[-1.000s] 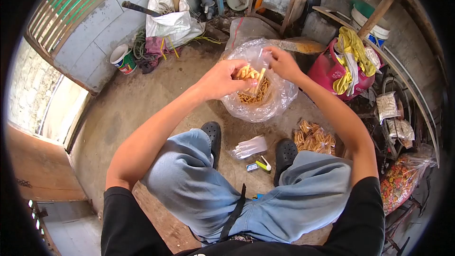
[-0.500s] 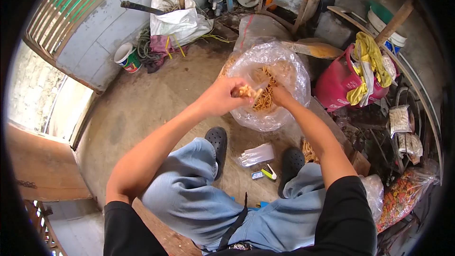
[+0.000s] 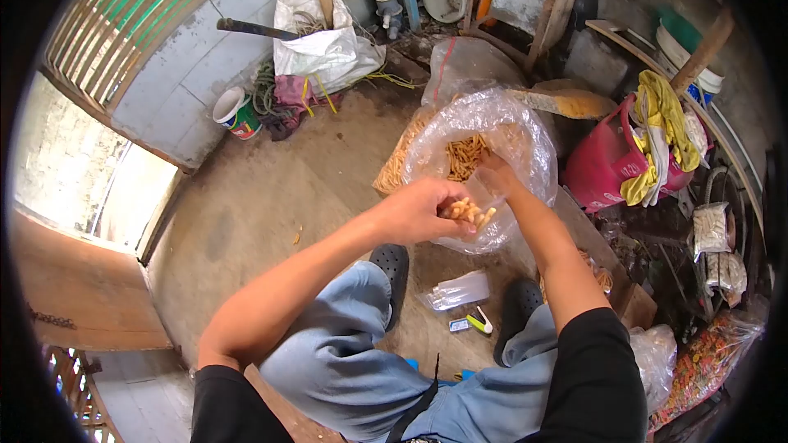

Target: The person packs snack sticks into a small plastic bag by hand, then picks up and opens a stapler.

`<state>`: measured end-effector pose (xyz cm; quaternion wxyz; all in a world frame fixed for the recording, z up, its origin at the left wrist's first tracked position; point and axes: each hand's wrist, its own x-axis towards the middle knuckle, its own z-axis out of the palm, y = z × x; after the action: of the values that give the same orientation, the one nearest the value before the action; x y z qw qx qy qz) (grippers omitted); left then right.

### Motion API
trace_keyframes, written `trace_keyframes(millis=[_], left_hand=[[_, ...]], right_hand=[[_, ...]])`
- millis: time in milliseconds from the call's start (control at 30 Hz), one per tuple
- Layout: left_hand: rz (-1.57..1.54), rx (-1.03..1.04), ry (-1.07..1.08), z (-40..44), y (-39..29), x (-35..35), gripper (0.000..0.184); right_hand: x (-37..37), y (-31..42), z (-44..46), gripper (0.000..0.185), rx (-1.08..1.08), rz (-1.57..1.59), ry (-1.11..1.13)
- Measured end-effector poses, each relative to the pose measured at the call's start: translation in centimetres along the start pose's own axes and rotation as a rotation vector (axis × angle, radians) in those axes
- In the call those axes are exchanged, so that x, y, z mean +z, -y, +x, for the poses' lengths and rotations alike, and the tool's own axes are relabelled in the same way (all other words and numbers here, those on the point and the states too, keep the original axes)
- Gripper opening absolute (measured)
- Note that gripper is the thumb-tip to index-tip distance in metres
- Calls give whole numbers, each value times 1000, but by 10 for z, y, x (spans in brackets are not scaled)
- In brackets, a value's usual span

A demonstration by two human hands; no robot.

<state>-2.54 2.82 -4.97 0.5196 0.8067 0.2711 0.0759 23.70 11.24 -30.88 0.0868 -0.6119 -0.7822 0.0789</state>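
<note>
My left hand (image 3: 427, 207) is closed around a small clear plastic bag (image 3: 491, 185) with several pale golden snack sticks in its lower part. The small bag's mouth is tilted toward the right, close to my right forearm. A large open clear plastic bag (image 3: 538, 135) stands on the floor in front of me, holding a heap of brown crunchy snack sticks (image 3: 465, 156). Inside that bag, my right hand (image 3: 496, 171) reaches down at the right side of the heap. Its fingers are hidden by the hand itself and the bag.
Between my shoes lie a stack of clear plastic bags (image 3: 460, 290), a green stapler (image 3: 479, 320) and a small blue box (image 3: 459, 325). A pink tub (image 3: 595, 166) with yellow cloth stands at right. A white sack (image 3: 328, 59) and a paint bucket (image 3: 236, 112) are at back left.
My left hand has moved right and lower with the small bag, nearer my right forearm. My right hand stays in the large bag. The view has shifted slightly.
</note>
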Motion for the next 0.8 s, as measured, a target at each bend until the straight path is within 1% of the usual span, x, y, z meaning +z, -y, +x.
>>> trace_keyframes(millis=[33,67,100,133,167,233,267,333,367,433,500,533,600,633,700,733,767,800], left_hand=[[13,-1,-7,-1,-1,0,24],[6,-17,16,0,-3,0,25],[-2,-30,38,0,-4,0,25],[-3,-35,49,-1,-6,0,24],[7,-26,43,-2,-7,0,24],[-20,-28,50,-4,-10,-1,24],[-24,-13,41,-4,-9,-1,23],[18,16,21,-4,-13,-3,23],[53,28,7,-6,-15,-2,24],[38,58,5,-7,-13,-2,24],[24,89,9,-7,-13,0,25],[70,107,-1,-7,-14,-1,25],[116,135,-13,-9,-18,0,25],[152,141,-29,-10,-20,0,24],[187,155,-50,-13,-23,-1,24],[217,180,-64,-14,-24,-1,24],[247,204,-76,-15,-25,-1,23],[245,212,-79,-16,-24,-1,23]], right_hand=[[22,-14,11,26,-7,3,-12],[59,-35,28,23,-115,-202,28],[75,-47,43,23,-218,-413,69],[49,-37,36,23,-220,-420,56],[6,-18,14,21,-278,-296,-26],[-17,-6,0,20,-335,-183,-117],[-10,-9,2,20,-240,-81,-75],[-20,-10,6,19,-144,4,-35],[-24,-9,6,20,-163,18,32],[-34,-9,-2,21,-177,21,95],[-34,-18,-19,30,-549,166,-255],[-53,-6,-25,30,-546,154,-257],[-109,40,-40,41,-309,179,56],[-110,36,-41,41,-307,169,54],[-111,22,-37,36,-486,411,-218],[-159,53,-43,23,-283,269,-93],[-186,67,-50,23,-282,261,-94],[-207,76,-57,17,-170,323,-212]])
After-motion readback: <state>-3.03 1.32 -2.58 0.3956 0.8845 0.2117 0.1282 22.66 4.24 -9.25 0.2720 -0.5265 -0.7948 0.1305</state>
